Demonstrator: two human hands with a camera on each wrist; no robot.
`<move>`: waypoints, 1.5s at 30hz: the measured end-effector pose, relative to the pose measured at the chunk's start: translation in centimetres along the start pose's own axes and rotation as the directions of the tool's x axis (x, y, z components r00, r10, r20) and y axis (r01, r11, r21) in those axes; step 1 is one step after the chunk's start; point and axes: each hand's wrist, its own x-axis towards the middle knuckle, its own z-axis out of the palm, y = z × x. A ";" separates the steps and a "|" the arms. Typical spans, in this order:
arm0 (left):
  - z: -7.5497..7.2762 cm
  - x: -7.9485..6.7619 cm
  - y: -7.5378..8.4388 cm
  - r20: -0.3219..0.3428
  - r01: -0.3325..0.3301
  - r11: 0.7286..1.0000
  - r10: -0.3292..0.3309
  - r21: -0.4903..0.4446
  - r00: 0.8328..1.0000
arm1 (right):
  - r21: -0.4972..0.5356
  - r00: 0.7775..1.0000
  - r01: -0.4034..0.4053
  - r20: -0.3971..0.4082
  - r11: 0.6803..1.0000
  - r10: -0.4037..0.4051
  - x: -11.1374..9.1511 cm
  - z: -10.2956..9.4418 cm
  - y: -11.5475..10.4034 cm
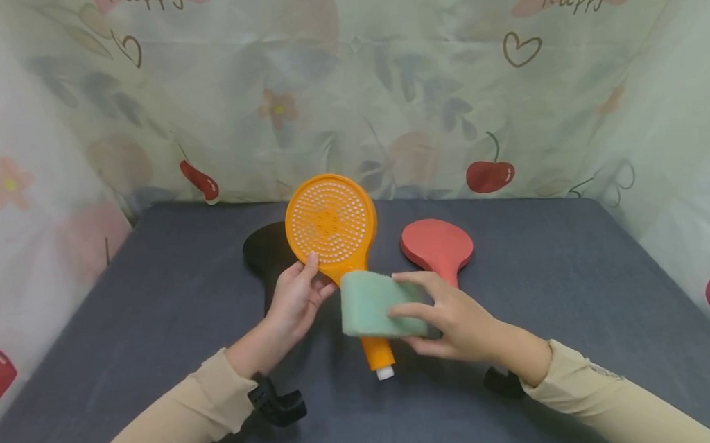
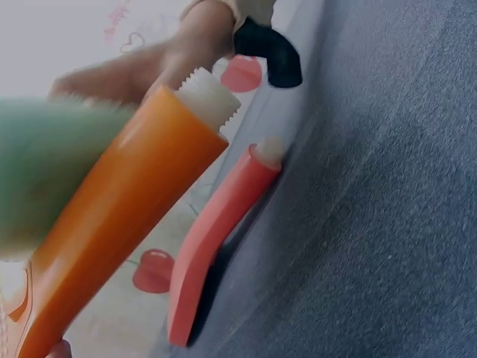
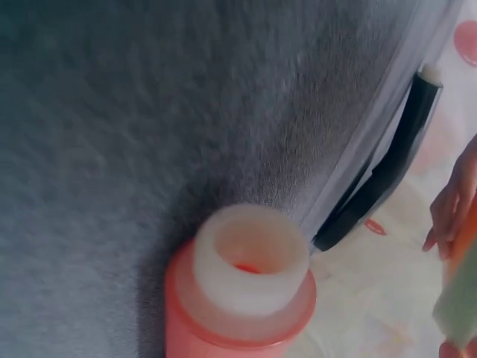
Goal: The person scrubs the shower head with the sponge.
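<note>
Hands: my left hand [image 1: 289, 302] pinches the orange shower head [image 1: 329, 216] by its lower rim, thumb in front, fingers behind; my right hand [image 1: 456, 314] grips the green sponge [image 1: 371, 307] by its right end, fingers apart.
Arms: both reach forward from the bottom edge, beige sleeves [image 1: 177, 423] ending short of the wrists.
Orange shower head: raised above the table between my hands, round face towards me and dotted white, handle slanting down rightward to a white end, threaded in the left wrist view.
Green sponge: pale, thick, round-edged, crossing in front of that handle in the head view; whether they touch, I cannot tell.
Black shower head [image 1: 260, 250]: on the table beyond my left hand, partly hidden.
Red shower head [image 1: 434, 243]: on the table beyond my right hand, handle towards me.
Table [image 1: 148, 300]: dark blue-grey.
Writing: "happy" in brown script on pink patches of the curtain [image 1: 330, 63], whole at upper right, cut off at upper left.
</note>
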 end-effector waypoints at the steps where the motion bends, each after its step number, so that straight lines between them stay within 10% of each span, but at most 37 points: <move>1: 0.1 -0.1 -0.1 0.006 0.003 1.000 -0.003 0.004 1.000 | 0.000 1.000 -0.027 -0.005 1.000 0.027 0.1 0.0 0.1; 8: 0.2 -0.1 0.0 -0.001 0.012 1.000 -0.012 -0.009 1.000 | 0.023 0.997 -0.073 0.009 0.997 0.073 0.1 0.1 0.0; 22: -0.1 0.2 0.5 -0.024 -0.005 0.999 0.004 -0.043 1.000 | 0.010 0.988 0.123 0.088 0.992 -0.124 -0.6 -0.2 -0.8; 34: 0.2 -0.3 -0.1 0.045 0.018 1.000 -0.018 0.003 0.999 | 0.003 0.995 -0.100 0.020 0.995 0.100 0.2 0.1 -0.3; 45: 0.1 -0.1 0.5 0.029 -0.002 0.997 0.005 -0.075 1.000 | 0.040 0.994 0.042 0.096 0.998 -0.046 -1.3 -0.1 -1.2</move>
